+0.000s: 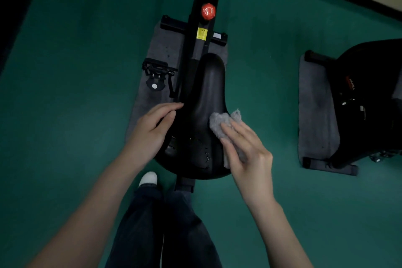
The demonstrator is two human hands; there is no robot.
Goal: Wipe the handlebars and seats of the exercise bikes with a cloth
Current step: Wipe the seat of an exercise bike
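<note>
Two black exercise bikes stand on the green floor (87, 72), each on its own grey rectangular mat: one mat (161, 48) lies under the wide black padded seat (208, 93), and the second (315, 115) is well to the right of it, under the other bike (369, 93). One round red knob (208, 11) and one yellow label (201, 33) sit ahead of the seat's nose, and one black pedal (157, 69) is to its left. The single crumpled grey cloth (219, 122) lies on the seat's right side. The right hand (245, 150) presses it down with straight fingers, not clenched. The left hand (152, 130) rests flat on the seat's left edge, fingers extended, grasping nothing.
</note>
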